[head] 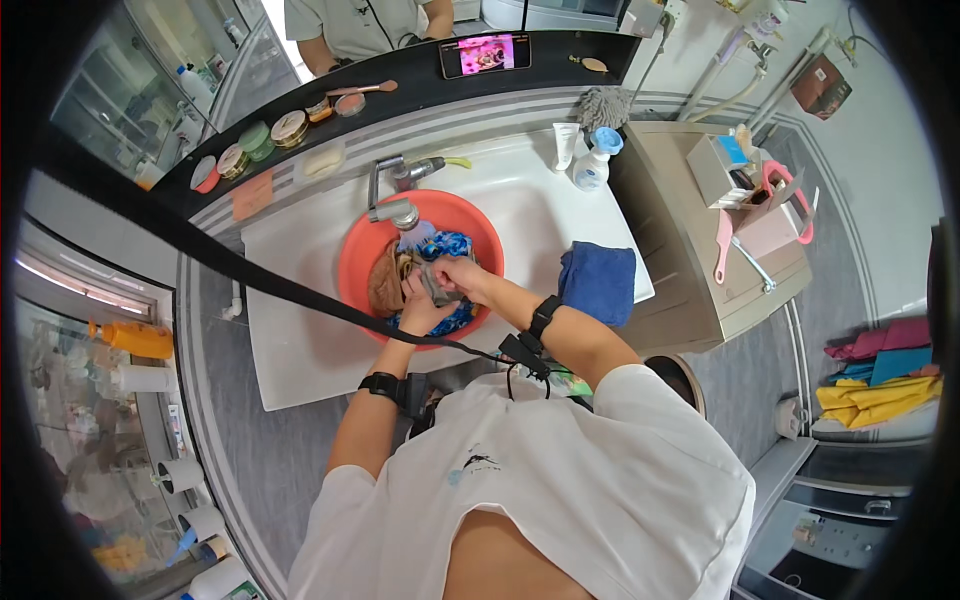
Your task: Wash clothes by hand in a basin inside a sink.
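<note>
An orange plastic basin stands in the white sink, under the chrome faucet. Water appears to run from the spout onto the clothes. Inside the basin lie a brown cloth and a blue patterned cloth. Both my hands are over the basin and grip a greyish cloth between them. My left hand pinches its near left side. My right hand is closed in a fist on its right side. Part of the cloth is hidden by my fingers.
A folded blue towel lies at the sink's right edge. Behind it stand a pump bottle and a white tube. A phone leans on the black shelf. Right of the sink, a beige cabinet holds boxes. A dark strap crosses the view.
</note>
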Demonstrator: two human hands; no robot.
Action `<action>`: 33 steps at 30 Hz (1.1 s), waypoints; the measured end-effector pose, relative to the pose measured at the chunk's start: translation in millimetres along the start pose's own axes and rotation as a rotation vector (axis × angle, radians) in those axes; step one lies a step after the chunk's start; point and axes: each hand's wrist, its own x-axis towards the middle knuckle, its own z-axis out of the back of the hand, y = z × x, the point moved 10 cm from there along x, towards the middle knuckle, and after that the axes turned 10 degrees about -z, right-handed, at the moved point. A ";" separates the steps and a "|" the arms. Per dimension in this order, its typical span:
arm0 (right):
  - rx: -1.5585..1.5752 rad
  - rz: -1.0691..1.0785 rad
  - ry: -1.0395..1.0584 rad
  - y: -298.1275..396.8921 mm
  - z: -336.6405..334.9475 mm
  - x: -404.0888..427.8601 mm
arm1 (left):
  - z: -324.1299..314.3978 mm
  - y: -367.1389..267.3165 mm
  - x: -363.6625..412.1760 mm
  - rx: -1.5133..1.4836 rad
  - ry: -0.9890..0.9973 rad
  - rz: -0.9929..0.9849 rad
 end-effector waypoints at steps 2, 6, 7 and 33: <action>0.102 0.046 0.020 26.8 -15.8 -9.8 | 6.7 8.2 -2.0 0.034 -0.046 0.060; 0.200 0.125 0.078 100.2 -52.0 -60.3 | 26.5 26.8 -15.0 -0.027 -0.068 0.175; 0.191 0.155 0.121 118.1 -62.5 -72.1 | 25.1 31.0 -16.2 -0.161 -0.043 0.184; 0.126 -0.153 0.099 82.6 -18.8 -54.4 | 120.8 56.6 -11.9 0.042 -0.183 0.227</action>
